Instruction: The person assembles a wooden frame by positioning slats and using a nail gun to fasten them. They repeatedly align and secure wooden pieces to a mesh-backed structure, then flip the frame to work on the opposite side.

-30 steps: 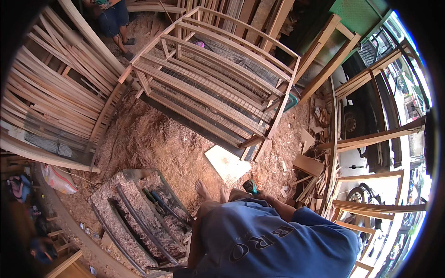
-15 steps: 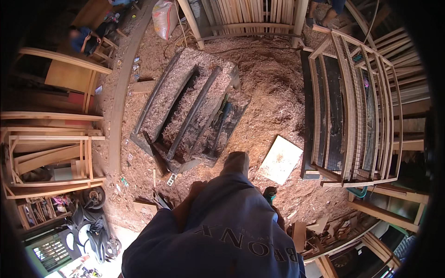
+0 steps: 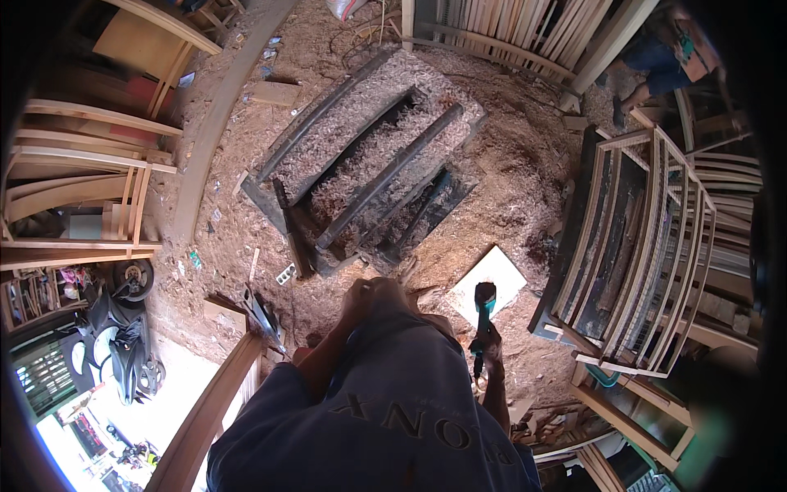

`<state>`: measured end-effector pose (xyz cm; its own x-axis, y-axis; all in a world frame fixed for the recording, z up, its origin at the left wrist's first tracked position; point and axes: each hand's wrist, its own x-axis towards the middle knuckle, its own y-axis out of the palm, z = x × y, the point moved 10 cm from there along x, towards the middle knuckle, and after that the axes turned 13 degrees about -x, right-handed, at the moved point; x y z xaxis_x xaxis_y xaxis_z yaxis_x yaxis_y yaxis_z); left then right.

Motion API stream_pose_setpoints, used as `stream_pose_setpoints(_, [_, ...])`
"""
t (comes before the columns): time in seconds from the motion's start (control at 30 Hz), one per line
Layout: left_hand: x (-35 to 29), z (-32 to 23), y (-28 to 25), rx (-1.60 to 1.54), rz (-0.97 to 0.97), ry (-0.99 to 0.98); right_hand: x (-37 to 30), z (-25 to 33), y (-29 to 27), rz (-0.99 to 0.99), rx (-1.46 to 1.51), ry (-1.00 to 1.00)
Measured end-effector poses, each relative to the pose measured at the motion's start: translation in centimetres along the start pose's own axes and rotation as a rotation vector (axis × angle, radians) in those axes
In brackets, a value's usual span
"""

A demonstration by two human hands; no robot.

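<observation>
My right hand (image 3: 493,344) is closed around a teal and black cordless drill (image 3: 484,316), held out at my right side. Its dark block-like end points away from me, over a white square board (image 3: 506,279) lying on the shavings. In front of my body, my left hand (image 3: 359,297) rests close to my lap, forearm bent inward. Its fingers are too dark and partly hidden to make out, and I see no object in it. Ahead lies a dark slatted wooden frame (image 3: 352,205) heaped with wood shavings.
Beyond stands a rack of upright wood strips (image 3: 525,33). On the right is a slatted wooden frame with mesh (image 3: 639,246). A white power strip (image 3: 285,274) lies near the left. Motorcycle (image 3: 123,344) and timber frames (image 3: 90,189) line the left side. Another person (image 3: 656,70) stands far right.
My view has shifted, bringing the slatted frame higher. My right arm has swung out, so the drill shows more fully beside the white board. The left hand has moved inward.
</observation>
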<state>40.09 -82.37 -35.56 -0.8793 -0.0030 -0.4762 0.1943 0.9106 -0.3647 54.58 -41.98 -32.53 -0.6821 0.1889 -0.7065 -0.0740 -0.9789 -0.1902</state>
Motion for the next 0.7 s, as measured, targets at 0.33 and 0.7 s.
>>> stream_pose_setpoints(0.33, [-15.6, 25.1, -4.5, -0.237, -0.211, -0.625, 9.7, 37.1, 18.8, -0.234, -1.272, -0.945])
stream_pose_setpoints(0.7, [-32.0, 24.2, 1.6, -0.595, -0.784, -0.53, 19.8, 40.9, 39.3, 0.035, -1.604, -0.955])
